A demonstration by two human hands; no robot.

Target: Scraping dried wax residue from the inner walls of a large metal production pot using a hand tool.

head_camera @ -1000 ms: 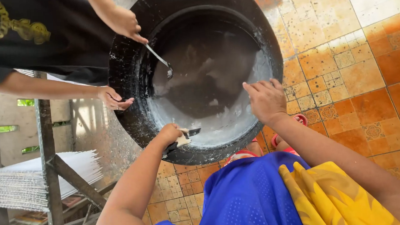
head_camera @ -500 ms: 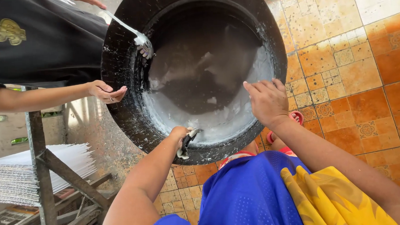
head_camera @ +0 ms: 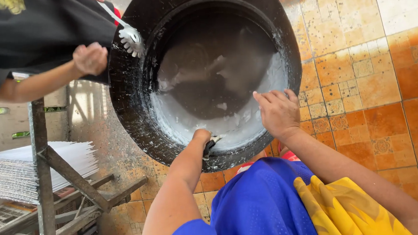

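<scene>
Gripping a small scraper, left hand works inside the near wall of a large black wok on the tiled floor. Right hand, fingers loose, rests on its rim. Beyond, a co-worker's hand and slotted spatula.

Rough, sooty black metal on the big pan, smeared inside with wet white paste. Glossy metal scraper. Weathered wooden rack; matt glazed floor tiles.
</scene>
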